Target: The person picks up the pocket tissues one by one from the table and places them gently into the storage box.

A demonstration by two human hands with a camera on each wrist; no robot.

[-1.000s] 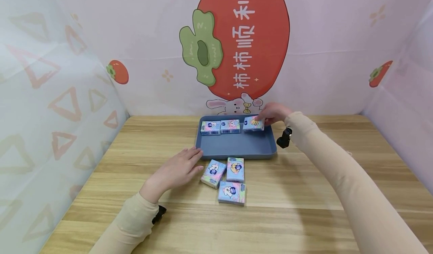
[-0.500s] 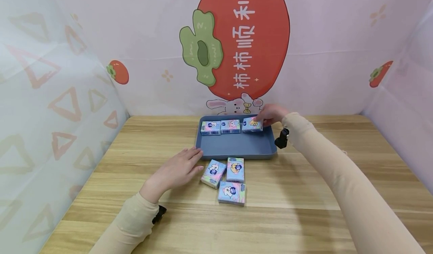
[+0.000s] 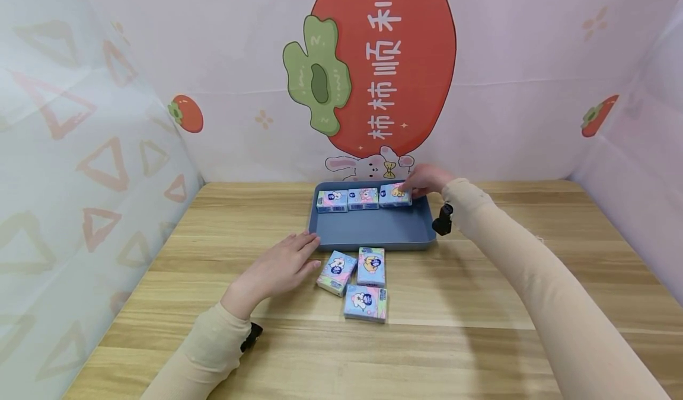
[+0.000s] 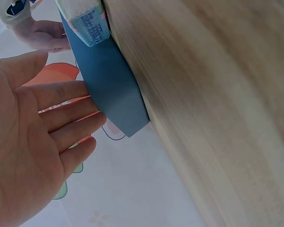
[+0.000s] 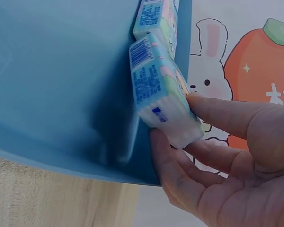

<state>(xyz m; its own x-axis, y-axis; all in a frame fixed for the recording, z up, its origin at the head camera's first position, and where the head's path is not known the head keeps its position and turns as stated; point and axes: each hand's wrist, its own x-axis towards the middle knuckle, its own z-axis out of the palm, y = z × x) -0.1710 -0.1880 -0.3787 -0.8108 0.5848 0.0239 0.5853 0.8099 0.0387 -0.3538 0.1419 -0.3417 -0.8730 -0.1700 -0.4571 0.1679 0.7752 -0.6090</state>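
Note:
My right hand [image 3: 430, 178] pinches a small pastel tissue pack [image 3: 393, 196] at the back of the blue-grey tray [image 3: 368, 229]. In the right wrist view, the thumb and fingers grip the near end of this pack [image 5: 149, 78], and its far end meets another tissue pack [image 5: 154, 18]. Two tissue packs, a left one [image 3: 332, 202] and a middle one [image 3: 363, 199], stand side by side to its left. My left hand [image 3: 278, 265] lies with extended fingers at the tray's front left corner; the left wrist view shows its bare palm [image 4: 23, 142].
Three more tissue packs lie on the wooden table in front of the tray: a tilted one [image 3: 337, 273], an upright-facing one [image 3: 371, 266] and a sideways one [image 3: 366, 303]. A printed cloth wall [image 3: 240, 139] rises behind the tray.
My right hand has slid its tissue pack leftward along the tray's back, closing the gap to the middle pack. The left hand stays where it was.

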